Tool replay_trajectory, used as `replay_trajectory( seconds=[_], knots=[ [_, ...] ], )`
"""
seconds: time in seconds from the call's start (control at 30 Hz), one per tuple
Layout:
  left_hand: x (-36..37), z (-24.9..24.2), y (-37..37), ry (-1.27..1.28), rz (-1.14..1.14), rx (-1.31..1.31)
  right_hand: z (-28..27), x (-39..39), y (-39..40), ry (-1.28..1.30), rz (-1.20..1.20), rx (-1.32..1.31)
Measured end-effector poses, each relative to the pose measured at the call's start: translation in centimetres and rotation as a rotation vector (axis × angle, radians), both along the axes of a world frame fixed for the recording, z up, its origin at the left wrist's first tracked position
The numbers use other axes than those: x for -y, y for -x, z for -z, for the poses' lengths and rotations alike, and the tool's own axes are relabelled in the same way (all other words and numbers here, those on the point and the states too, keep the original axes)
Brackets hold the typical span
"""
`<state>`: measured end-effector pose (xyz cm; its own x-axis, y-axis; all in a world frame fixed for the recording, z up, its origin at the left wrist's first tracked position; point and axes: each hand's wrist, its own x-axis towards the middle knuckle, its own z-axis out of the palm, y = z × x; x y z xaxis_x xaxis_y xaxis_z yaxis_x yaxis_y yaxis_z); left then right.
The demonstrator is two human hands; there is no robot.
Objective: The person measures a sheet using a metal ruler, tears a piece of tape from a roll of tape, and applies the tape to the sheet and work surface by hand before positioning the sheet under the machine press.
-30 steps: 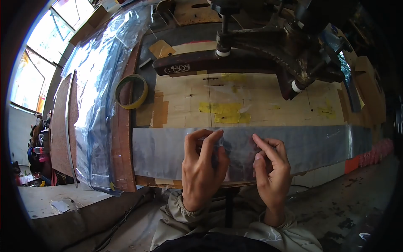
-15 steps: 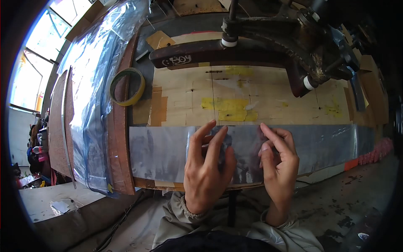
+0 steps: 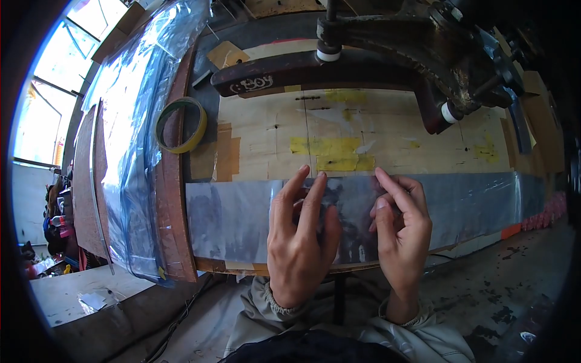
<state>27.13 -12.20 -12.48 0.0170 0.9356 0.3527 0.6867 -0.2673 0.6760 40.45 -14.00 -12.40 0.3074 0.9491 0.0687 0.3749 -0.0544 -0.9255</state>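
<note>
The left hand (image 3: 302, 248) has its fingers (image 3: 310, 209) half bent, thumb apart; beside them, the right hand (image 3: 404, 236) has its index finger outstretched.

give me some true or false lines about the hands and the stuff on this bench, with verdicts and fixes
1. The left hand is nearer the tape roll than the right hand is. True.
2. The two hands are clasped together. False: they are apart.
3. The grey strip runs along the near side of the pale board. True.
4. The left hand touches the tape roll. False: a clear gap separates them.
5. The dark bar bears white lettering. True.
6. The patches in the pale board's middle are blue. False: yellow patches show there.
</note>
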Motion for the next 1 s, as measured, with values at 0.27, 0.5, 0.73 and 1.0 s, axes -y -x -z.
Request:
replay_trajectory(
  seconds=[0.27,0.5,0.73,1.0],
  knots=[
    [-0.15,0.24,0.36,-0.014,0.073,-0.072,-0.2,-0.37,0.07,0.003,0.008,-0.055],
    [-0.05,0.02,0.15,0.028,0.035,-0.059,0.25,-0.49,0.07,-0.01,-0.002,0.009],
    [-0.11,-0.12,-0.31,0.03,-0.055,-0.031,0.0,-0.57,0.08,0.021,0.015,-0.044],
    [-0.27,-0.01,-0.04,0.002,-0.001,-0.102,0.5,-0.74,-0.05,-0.021,-0.021,-0.008]
  ],
)
